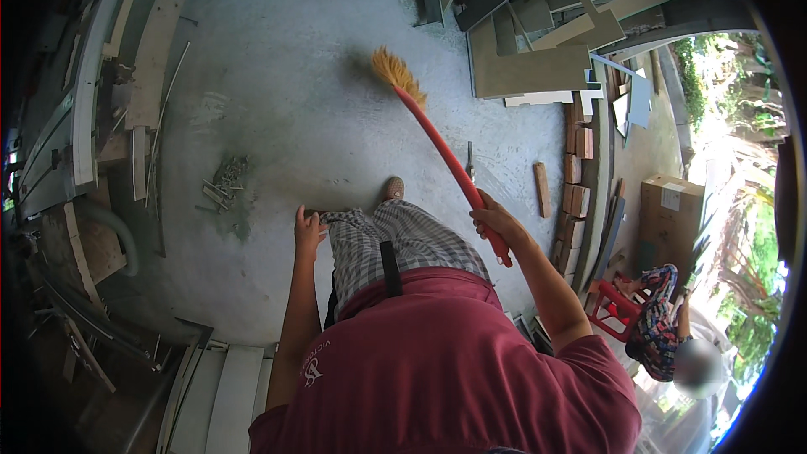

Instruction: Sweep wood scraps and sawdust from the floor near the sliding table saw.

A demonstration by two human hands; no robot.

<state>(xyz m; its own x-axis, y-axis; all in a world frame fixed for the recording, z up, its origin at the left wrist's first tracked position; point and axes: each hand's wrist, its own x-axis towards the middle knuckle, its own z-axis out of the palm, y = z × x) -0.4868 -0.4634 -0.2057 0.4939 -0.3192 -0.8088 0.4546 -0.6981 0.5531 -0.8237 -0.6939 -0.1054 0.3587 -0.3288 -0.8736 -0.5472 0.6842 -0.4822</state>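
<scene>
My right hand is wrapped round the lower part of a broom's red handle. The broom slants away up and to the left, its yellow-brown bristles spread over the grey concrete floor. Whether the bristles touch the floor, I cannot tell. At my left side, my left hand is closed at the edge of my grey checked trousers, with a fold of the cloth drawn out to its fingers. One shoe shows below the trousers.
A small heap of scraps lies on the floor at left. Long boards line the left side. Cut panels are stacked at upper right, near bricks, a loose wood strip and a cardboard box. Another person is beside a red stool.
</scene>
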